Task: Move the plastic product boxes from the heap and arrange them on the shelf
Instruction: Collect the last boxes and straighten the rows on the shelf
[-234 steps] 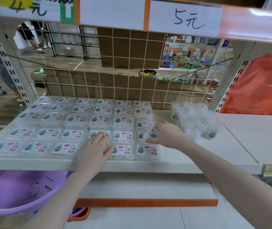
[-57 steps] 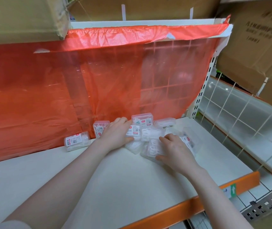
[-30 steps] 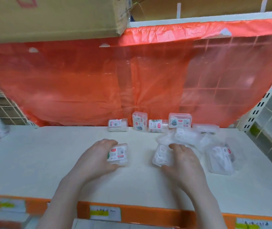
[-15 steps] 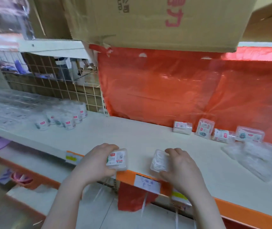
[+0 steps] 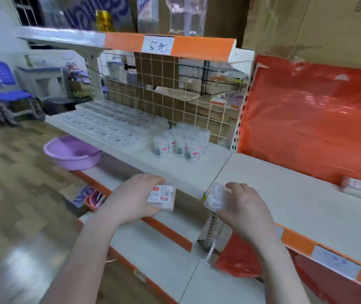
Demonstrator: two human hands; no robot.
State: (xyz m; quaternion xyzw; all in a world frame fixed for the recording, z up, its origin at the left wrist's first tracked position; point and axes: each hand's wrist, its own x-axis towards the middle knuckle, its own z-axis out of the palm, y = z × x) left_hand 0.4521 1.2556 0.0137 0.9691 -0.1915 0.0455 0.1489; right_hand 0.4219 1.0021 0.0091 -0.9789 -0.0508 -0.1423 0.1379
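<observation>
Nearby, a white shelf (image 5: pixel 197 170) carries rowed boxes (image 5: pixel 109 121); before it, left hand (image 5: pixel 131 198) grips a labelled box (image 5: pixel 162 197), right hand (image 5: pixel 245 207) a clear box (image 5: pixel 215 197).

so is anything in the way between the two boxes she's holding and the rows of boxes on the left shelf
Nothing visible blocks the way. The left hand holds a labelled box and the right hand a clear box, both in front of the shelf edge. The round tubs stand to the right of the rows, beside the path.
</observation>
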